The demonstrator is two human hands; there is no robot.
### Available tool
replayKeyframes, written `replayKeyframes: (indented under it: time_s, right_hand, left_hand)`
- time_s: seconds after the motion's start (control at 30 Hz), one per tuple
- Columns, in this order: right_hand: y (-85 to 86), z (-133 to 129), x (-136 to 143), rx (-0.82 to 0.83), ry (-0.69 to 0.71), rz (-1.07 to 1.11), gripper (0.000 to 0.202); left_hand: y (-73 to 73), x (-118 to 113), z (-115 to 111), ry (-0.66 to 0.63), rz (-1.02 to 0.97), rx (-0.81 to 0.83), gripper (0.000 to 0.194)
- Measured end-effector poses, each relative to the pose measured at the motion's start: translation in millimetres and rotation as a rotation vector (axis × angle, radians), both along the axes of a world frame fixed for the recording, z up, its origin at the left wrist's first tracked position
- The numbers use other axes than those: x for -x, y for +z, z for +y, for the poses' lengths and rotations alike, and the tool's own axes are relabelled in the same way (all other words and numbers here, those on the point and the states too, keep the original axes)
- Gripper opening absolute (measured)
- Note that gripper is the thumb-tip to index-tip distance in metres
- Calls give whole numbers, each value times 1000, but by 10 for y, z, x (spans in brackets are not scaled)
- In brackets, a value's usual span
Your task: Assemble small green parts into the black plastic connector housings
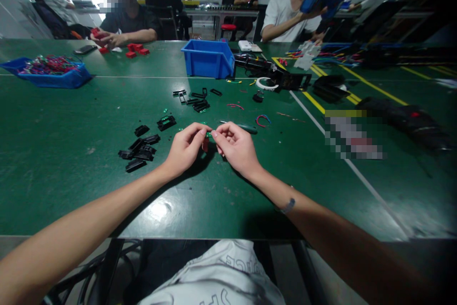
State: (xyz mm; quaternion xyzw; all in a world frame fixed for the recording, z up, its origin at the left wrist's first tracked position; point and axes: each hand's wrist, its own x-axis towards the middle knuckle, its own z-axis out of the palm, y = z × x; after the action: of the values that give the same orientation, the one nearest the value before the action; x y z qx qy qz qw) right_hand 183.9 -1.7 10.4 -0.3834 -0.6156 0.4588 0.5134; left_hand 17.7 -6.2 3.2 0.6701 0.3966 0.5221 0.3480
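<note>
My left hand and my right hand meet fingertip to fingertip over the table, both closed in a pinch. Between them shows a small green piece, mostly hidden by the fingers. A red bit hangs just under my left fingertips; whether it joins the green piece I cannot tell. Behind my right hand lies a screwdriver with a dark green handle. Black plastic housings are heaped to the left of my left hand, and a black frame with green inside lies beyond them.
Several black frames lie farther off, before a blue bin. A blue tray of coloured wires stands far left. A red-blue wire loop, white ring and black parts lie right. Across the table, people handle red pieces and a blue object.
</note>
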Motion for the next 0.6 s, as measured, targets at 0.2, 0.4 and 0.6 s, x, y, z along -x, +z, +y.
replayKeyframes:
  time_s: [0.2, 0.4, 0.6]
  right_hand:
    - [-11, 3, 2, -5, -1, -4, 28]
    - [-17, 1, 5, -21, -5, -19, 29]
    - [-34, 8, -3, -33, -10, -38, 30]
  left_hand:
    - [8, 2, -4, 1, 18, -12, 29]
    - [22, 3, -11, 0, 32, -12, 30]
    - [21, 1, -12, -2, 19, -14, 30]
